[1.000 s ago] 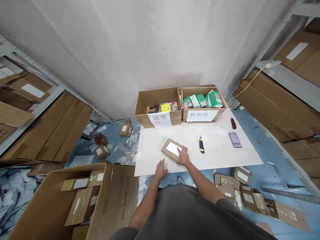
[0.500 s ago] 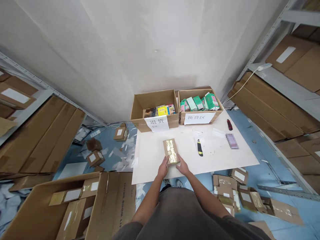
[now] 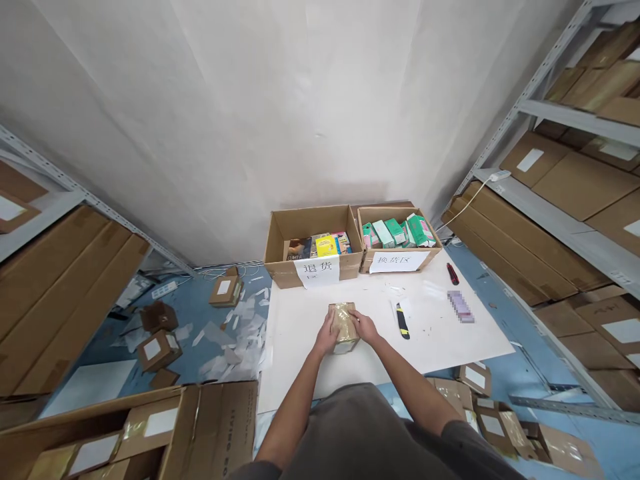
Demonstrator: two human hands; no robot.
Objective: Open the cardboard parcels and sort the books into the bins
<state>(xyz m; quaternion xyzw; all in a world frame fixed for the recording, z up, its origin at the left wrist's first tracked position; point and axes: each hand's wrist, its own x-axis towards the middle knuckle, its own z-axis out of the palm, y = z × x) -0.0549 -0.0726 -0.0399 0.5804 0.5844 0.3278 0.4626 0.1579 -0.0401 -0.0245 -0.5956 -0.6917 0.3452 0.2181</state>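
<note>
A small taped cardboard box point(image 3: 344, 327) is between my hands over the front half of the white table point(image 3: 295, 373), its shiny tape facing up and a pale patch on the side toward me. My left hand point(image 3: 327, 332) grips its left side, and my right hand point(image 3: 365, 325) grips the right side near the far corner. To the right on the table lies a black and yellow utility knife point(image 3: 402, 321). Farther right are a red and black cutter point(image 3: 453, 273) and a blurred purple packet point(image 3: 461, 307).
Two open cartons with handwritten signs stand at the table's back: a left carton point(image 3: 280, 272) with colourful boxes, a right carton point(image 3: 365, 260) with green boxes. A large carton point(image 3: 220, 427) of parcels sits lower left. Loaded shelves point(image 3: 575, 220) flank the table; parcels and paper scraps point(image 3: 240, 333) litter the floor.
The taped box has been tilted, so its near side now shows. Both hands have shifted farther up its sides. My view has also moved, so the table appears lower.
</note>
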